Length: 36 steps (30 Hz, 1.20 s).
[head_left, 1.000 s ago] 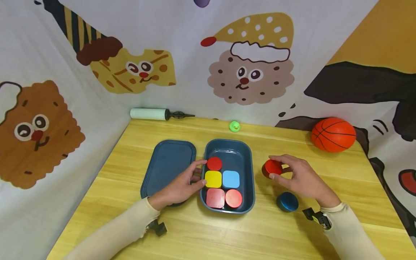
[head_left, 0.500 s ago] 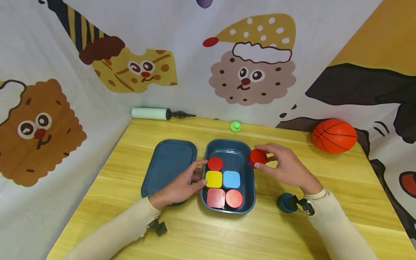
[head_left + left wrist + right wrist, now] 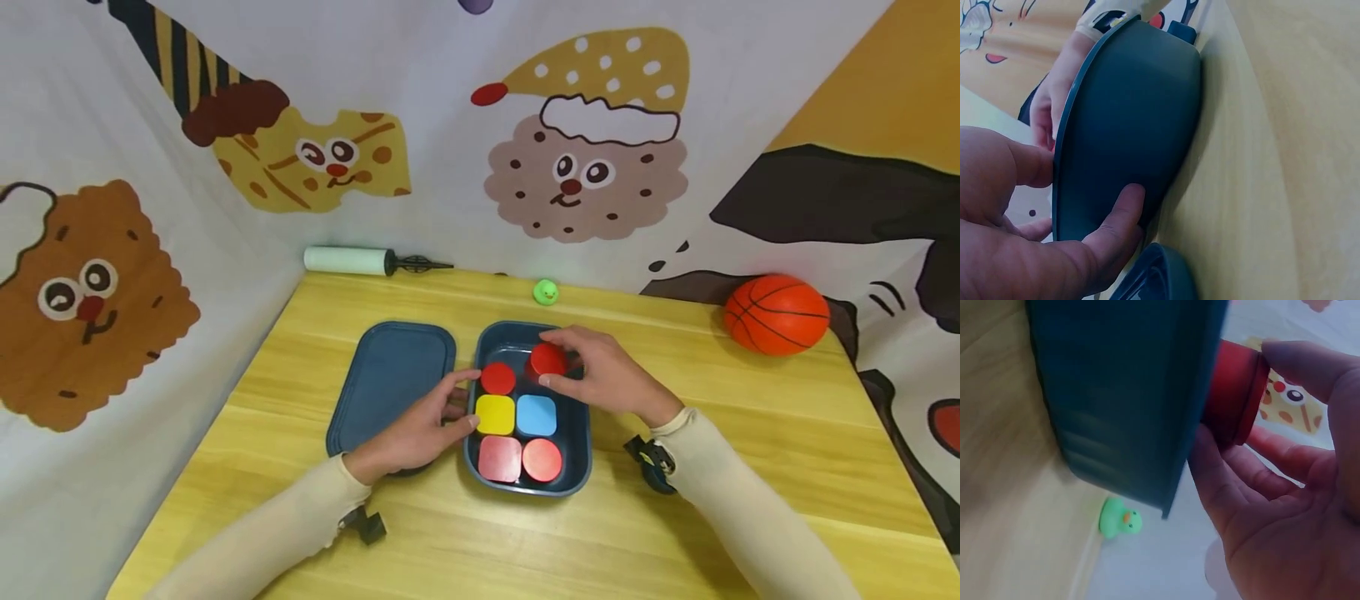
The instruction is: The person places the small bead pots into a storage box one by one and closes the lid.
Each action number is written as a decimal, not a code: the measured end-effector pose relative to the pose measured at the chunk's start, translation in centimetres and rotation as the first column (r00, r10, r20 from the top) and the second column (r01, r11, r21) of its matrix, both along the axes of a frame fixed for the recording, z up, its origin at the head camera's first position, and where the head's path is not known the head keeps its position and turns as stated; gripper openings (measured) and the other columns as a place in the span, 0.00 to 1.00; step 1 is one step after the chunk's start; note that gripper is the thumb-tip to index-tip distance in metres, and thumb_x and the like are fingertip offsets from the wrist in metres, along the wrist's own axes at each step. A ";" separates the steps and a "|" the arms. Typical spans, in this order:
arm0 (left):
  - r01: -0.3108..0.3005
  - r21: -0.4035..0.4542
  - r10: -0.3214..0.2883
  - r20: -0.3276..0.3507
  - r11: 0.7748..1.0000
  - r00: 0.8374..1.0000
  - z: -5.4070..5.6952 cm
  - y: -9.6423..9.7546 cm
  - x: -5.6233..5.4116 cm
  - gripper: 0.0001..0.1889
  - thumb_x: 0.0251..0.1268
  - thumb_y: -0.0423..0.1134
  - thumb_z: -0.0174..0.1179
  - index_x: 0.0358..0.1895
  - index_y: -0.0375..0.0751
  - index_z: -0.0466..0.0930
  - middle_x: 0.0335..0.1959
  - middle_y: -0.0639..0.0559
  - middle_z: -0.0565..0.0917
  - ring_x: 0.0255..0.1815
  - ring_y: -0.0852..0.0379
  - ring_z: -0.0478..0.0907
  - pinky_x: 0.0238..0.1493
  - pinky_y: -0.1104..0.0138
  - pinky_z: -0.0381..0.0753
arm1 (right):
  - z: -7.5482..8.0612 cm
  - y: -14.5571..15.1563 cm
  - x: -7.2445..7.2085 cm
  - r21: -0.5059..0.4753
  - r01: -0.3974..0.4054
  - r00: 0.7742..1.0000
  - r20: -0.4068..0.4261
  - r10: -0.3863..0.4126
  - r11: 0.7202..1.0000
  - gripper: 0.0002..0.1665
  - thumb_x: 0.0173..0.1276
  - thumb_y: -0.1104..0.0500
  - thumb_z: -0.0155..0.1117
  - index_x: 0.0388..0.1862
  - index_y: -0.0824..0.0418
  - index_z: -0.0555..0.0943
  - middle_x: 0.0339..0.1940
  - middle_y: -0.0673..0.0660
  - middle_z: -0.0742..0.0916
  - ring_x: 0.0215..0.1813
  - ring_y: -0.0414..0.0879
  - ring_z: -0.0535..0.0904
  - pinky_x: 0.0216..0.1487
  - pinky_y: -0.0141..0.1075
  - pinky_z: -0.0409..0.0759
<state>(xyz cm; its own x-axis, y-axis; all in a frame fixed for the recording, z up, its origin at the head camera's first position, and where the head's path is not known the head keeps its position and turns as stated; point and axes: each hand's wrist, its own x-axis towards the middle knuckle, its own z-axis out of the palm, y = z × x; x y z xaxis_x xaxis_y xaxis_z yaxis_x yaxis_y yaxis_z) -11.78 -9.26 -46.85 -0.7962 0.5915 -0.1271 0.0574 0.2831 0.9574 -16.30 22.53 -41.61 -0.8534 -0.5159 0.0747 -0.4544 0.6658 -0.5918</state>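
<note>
My right hand (image 3: 600, 371) grips a small round red lidded container (image 3: 547, 362) between thumb and fingers. In the right wrist view the red container is tilted and partly below the rim of the dark blue box (image 3: 1122, 381). My left hand (image 3: 420, 425) holds that box at its left wall, with fingertips at the rim and a finger against the outside (image 3: 1125, 209). Inside the box sit a round red container (image 3: 498, 378), a yellow square one (image 3: 495, 415), a light blue square one (image 3: 536, 416), a pinkish-red square one (image 3: 499, 459) and a round coral-red one (image 3: 542, 460).
A dark blue lid (image 3: 397, 367) lies left of the box, partly under my left hand. My right wrist mostly hides a round blue container (image 3: 660, 481). Along the back are a hand pump (image 3: 348, 260), a green rubber duck (image 3: 546, 292) and an orange basketball (image 3: 776, 315).
My right hand has carried the red container leftward from the table's right side, across the rim, to the box's upper right. My left hand has stayed at the box wall.
</note>
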 end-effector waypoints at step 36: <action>-0.013 0.009 0.013 0.009 1.000 1.000 -0.2 0.3 0.2 0.35 0.82 0.38 0.59 0.84 0.50 0.54 0.70 0.37 0.74 0.65 0.43 0.82 0.59 0.59 0.86 | 0.3 -0.8 0.3 0.108 -0.052 0.999 0.012 0.051 0.993 0.32 0.70 0.51 0.76 0.68 0.64 0.82 0.61 0.61 0.88 0.52 0.53 0.88 0.53 0.49 0.90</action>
